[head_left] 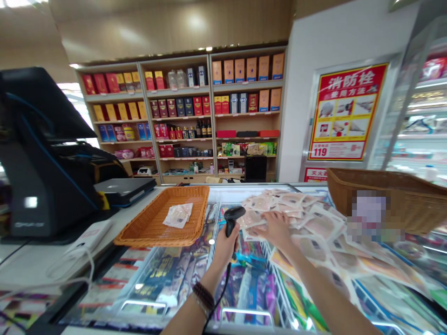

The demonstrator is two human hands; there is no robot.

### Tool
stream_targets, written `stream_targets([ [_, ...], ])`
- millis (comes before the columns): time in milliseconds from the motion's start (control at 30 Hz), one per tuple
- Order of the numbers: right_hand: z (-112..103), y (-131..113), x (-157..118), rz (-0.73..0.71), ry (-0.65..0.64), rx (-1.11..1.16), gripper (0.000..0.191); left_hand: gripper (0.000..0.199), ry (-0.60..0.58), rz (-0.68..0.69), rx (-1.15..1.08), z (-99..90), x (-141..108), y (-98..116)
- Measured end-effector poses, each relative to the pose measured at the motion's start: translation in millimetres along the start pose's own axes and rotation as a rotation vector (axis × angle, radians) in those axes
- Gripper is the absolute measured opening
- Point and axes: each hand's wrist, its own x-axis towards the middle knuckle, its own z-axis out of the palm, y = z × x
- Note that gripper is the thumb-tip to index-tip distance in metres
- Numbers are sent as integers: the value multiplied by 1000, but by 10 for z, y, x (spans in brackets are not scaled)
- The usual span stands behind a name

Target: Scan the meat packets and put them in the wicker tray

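Note:
My left hand (225, 243) is wrapped round the handle of a black barcode scanner (233, 216), whose cable trails down past my wrist. The scanner's head is above a flat clear plastic packet (252, 219) at the left edge of a spread pile. My right hand (277, 230) holds this packet's right side, thumb toward the front and fingers behind. More such packets (316, 246), several with small barcode labels, overlap on the glass freezer top to the right. Two or so similar packets (179, 215) lie inside an orange woven basket (164, 235) on the left.
Beneath the glass, wire baskets hold colourful wrapped goods (249, 288). A brown wicker basket (419, 200) stands at the right. On the left counter are a dark checkout terminal (38, 177), a flat black device (127, 190) and a white box with cables (91, 235). Stocked shelves (181, 114) line the back wall.

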Motion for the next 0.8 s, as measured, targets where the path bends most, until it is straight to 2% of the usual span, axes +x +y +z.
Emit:
stream_targets([
  [67,-13,-54,-11,-5,-14,-7,41,75,-3,-4,0,-16,12,-7],
  [133,-48,-88,-8,13,-22,-9,33,74,3,-4,-7,-34,23,-16],
  [200,-94,-82,7,38,1,-4,27,73,9,3,-13,-49,30,-22],
  [267,-131,-32,23,56,35,21,31,71,9,14,-15,-55,29,-21],
  [367,-139,92,37,100,95,122,39,70,7,30,-14,-53,16,-11],
  [500,-97,205,50,239,132,278,43,69,1,25,-7,-47,-1,7],
  [667,-58,173,98,365,60,451,40,67,-26,12,7,-56,-22,40],
  [800,-16,195,119,431,118,544,39,67,-35,9,16,-51,-47,76],
])
